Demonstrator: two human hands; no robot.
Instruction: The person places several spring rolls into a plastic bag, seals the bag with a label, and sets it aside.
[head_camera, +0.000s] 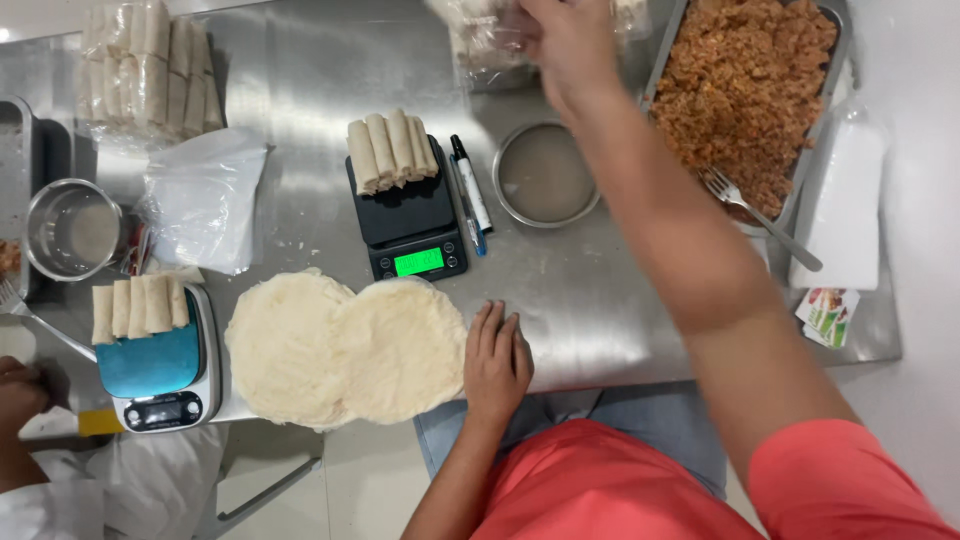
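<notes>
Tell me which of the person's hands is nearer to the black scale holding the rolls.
Left. The left hand lies flat on the table edge, just below and right of the black scale. The right hand is stretched to the table's far side, at a clear bag.

We can't tell the right hand (565, 40)'s grip: it's motion-blurred at the top edge, over a blurred, cropped plastic bag (480, 45). Filling tray (745, 90) cut off at the top.

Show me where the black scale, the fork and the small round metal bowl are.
black scale (408, 215), head view, bare platform below the rolls
fork (765, 217), head view, middle of its handle
small round metal bowl (546, 173), head view, its inside
</notes>
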